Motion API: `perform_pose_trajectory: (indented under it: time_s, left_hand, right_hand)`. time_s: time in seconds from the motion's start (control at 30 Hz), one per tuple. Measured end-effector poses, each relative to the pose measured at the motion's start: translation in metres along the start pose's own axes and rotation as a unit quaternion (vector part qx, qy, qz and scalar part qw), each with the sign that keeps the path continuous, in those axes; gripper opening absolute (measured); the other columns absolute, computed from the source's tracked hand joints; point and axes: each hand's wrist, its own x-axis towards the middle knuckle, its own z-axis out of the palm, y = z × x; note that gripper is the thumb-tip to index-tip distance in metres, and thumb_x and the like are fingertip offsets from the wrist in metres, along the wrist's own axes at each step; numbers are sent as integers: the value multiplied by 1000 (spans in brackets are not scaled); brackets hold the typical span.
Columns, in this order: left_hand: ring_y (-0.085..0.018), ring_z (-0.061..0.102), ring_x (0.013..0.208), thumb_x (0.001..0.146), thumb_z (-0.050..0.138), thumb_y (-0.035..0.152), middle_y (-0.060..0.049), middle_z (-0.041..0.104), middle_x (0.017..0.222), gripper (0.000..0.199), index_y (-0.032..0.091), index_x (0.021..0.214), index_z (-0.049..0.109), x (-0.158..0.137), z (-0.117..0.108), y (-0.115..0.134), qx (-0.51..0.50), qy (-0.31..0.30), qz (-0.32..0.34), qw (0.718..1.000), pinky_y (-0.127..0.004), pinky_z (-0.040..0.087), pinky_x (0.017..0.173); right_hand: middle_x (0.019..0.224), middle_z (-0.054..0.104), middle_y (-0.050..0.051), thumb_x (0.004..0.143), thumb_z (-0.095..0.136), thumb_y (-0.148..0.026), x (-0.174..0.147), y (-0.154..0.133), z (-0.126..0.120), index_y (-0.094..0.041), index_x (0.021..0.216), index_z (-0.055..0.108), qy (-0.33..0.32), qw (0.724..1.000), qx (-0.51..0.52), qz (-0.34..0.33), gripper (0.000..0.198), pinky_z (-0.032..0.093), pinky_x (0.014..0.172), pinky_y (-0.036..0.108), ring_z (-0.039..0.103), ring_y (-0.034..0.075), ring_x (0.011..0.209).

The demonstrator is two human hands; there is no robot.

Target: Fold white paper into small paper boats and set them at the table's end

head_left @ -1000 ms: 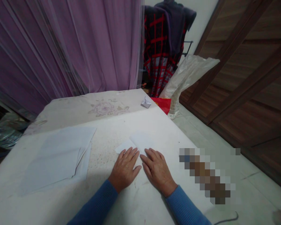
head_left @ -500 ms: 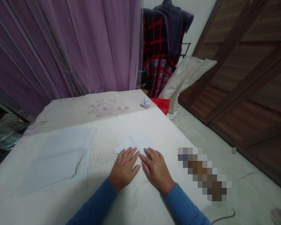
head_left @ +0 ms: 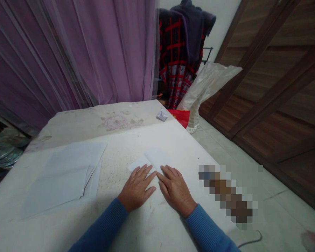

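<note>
A small folded sheet of white paper [head_left: 155,156] lies on the white tabletop in front of me, a crease running through it. My left hand [head_left: 139,185] rests flat on its near left part, fingers stretched out. On its near right part lies my right hand [head_left: 174,187], also flat with fingers extended. The two index fingertips almost meet at the paper's near side. My fingers cover the near edge of the paper, so its full shape is hidden.
A stack of white paper sheets [head_left: 60,175] lies to the left. A small folded paper piece [head_left: 162,114] sits at the table's far right corner. Beyond the right edge are a red bag [head_left: 182,118], a whitish plastic sack [head_left: 207,84] and a pixelated patch. Purple curtains [head_left: 115,49] hang behind.
Both hands stay on the folded paper in nearly the same pose. My left hand has shifted very slightly left; the view has moved a little.
</note>
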Motion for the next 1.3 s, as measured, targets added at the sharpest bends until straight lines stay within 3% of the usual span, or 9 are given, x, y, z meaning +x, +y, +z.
perform_pose_trajectory:
  time_s: [0.53,0.77,1.3]
  left_hand:
    - [-24,36,141,97,42,47,-4,41,153,48,32,143,43,2,-2,1,-30,-24,-14,999,-46,30,114]
    - [-22,35,141,98,41,46,-4,42,152,45,27,139,48,0,-4,-7,-46,-25,-6,999,-43,28,116]
    - [-23,30,144,97,43,48,-2,45,150,45,29,137,51,-16,-13,-34,-10,-9,9,1000,-50,14,120]
  right_hand:
    - [133,60,11,89,55,-16,-2,3,4,-20,119,66,27,999,-6,-17,32,42,105,52,51,30,126]
    - [133,60,11,89,56,-16,-2,3,4,-20,118,67,25,1000,-7,-16,32,42,105,51,51,30,126]
    - [131,61,11,89,55,-16,-2,0,0,-22,116,67,27,1000,4,-7,30,42,105,51,51,29,126]
